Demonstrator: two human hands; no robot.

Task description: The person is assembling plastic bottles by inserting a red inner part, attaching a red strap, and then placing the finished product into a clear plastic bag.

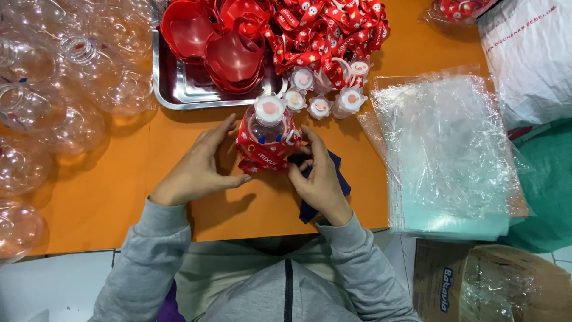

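1. Gripping a small clear bottle (266, 134) from both sides, the two hands meet over the orange table (107, 203).
2. The left hand (196, 170) has its fingers curled, with the thumb and forefinger reaching up to the bottle's left side, where they touch the red patterned sleeve (257, 156) wrapped around its lower half.
3. The right hand (319, 176) has its fingers bent inward against the right and lower edge of that sleeve, pinching the fabric there.
4. The bottle stands upright between the two sets of fingertips, its white cap (270, 108) with a pink centre just above them.
5. A dark blue cloth (339, 179) lies under the right hand, showing past the knuckles and below the palm.
6. Just beyond the fingertips, four more white caps (320, 106) sit in a loose group on the table.
7. Further out from the fingers is a metal tray (179, 89) holding red plastic pieces (229, 56) and a heap of red printed straps (328, 33).
8. Well to the left of the left hand, empty clear bottles (53, 107) are piled together.
9. To the right of the right hand lies a stack of clear plastic bags (447, 155), with a cardboard box (441, 280) below it.
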